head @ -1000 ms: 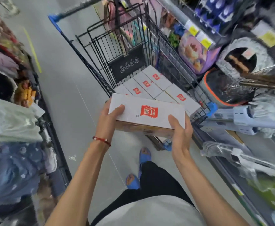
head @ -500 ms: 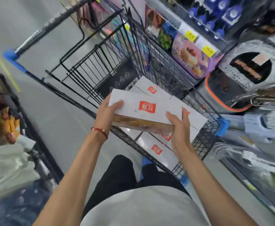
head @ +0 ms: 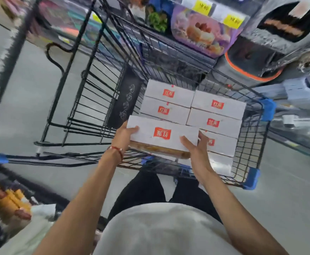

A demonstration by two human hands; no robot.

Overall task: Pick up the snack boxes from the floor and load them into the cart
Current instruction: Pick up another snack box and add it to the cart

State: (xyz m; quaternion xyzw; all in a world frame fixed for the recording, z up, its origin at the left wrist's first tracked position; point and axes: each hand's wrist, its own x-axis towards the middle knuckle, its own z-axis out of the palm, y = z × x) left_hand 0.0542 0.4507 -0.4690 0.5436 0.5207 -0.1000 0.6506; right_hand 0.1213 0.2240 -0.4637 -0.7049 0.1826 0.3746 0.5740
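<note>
I hold a white snack box [head: 162,134] with a red logo, level, over the near part of the black wire cart [head: 251,144]. My left hand [head: 124,137] grips its left end, thumb on top. My right hand [head: 194,150] grips its right end, thumb on the lid. Several matching white boxes [head: 215,105] lie flat in two rows inside the cart basket, beyond and to the right of the held box. The held box hides part of the near row.
Store shelves with packaged goods [head: 202,34] and yellow price tags run along the cart's far and right side. The cart's folded child seat [head: 95,92] stands at the left. Grey aisle floor [head: 21,100] lies left of the cart; bagged goods [head: 12,205] sit at lower left.
I have stepped closer and lean over the cart. The held box has moved forward from in front of the cart's rim to above the basket. Both hands keep their grip.
</note>
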